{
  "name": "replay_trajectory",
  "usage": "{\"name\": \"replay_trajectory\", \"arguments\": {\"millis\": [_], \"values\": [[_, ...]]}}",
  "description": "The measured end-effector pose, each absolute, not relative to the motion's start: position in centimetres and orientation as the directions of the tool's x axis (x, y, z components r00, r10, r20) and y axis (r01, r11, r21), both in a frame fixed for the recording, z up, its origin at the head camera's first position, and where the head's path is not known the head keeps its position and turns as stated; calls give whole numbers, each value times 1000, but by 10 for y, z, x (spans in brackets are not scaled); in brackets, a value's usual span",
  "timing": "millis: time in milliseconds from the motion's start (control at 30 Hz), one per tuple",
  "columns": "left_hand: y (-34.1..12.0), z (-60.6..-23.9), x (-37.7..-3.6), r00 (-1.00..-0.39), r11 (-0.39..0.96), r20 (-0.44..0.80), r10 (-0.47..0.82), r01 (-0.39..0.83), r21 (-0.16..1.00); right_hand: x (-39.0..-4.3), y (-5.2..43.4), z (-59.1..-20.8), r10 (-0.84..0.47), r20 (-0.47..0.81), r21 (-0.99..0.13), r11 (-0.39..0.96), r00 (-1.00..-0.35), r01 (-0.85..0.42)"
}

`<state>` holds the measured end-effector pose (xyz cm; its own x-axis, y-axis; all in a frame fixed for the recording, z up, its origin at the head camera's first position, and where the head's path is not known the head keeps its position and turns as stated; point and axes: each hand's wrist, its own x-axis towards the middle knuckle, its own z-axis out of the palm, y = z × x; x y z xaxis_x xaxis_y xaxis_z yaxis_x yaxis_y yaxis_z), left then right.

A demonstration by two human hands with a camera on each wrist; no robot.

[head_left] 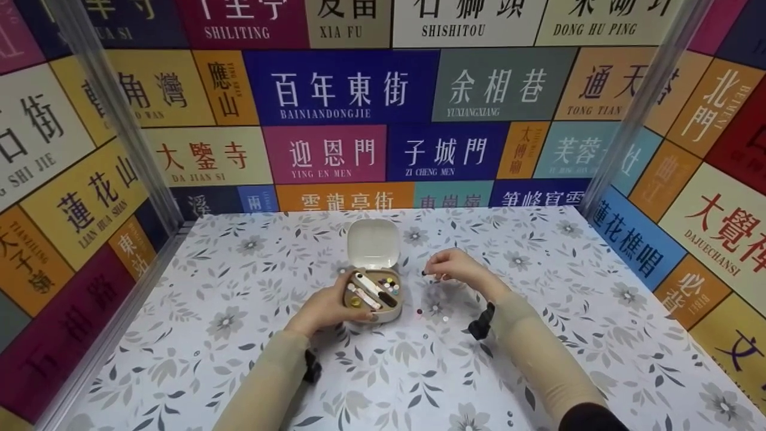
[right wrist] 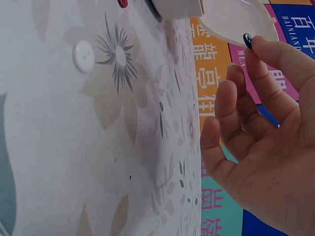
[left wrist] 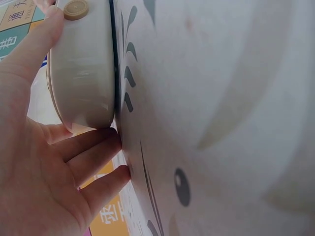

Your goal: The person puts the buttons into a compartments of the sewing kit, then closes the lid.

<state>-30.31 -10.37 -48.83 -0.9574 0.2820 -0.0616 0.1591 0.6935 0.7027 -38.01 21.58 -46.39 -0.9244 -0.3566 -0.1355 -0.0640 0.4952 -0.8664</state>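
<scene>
A small beige sewing box (head_left: 376,297) stands open mid-table, its lid (head_left: 373,244) upright behind it. Inside lie thread spools, coloured bits and a few small tools. My left hand (head_left: 335,304) grips the box from its left side; in the left wrist view the thumb (left wrist: 34,44) lies along the box (left wrist: 81,73) and the fingers (left wrist: 93,147) curl at its base. My right hand (head_left: 433,272) hovers just right of the box and pinches a small dark button (right wrist: 247,40) at its fingertips.
Loose buttons lie on the floral tablecloth (head_left: 239,335) right of the box: a red one (head_left: 419,311) and a white one (head_left: 446,319). Walls covered in colourful signs (head_left: 341,90) close off the table at the back and on both sides.
</scene>
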Motion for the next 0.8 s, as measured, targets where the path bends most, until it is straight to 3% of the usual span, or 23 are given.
{"name": "replay_trajectory", "arguments": {"millis": [800], "values": [[-104, -488, -302, -960, 702, -51, 276, 164, 693, -381, 201, -463, -370, -105, -875, 476, -923, -91]]}}
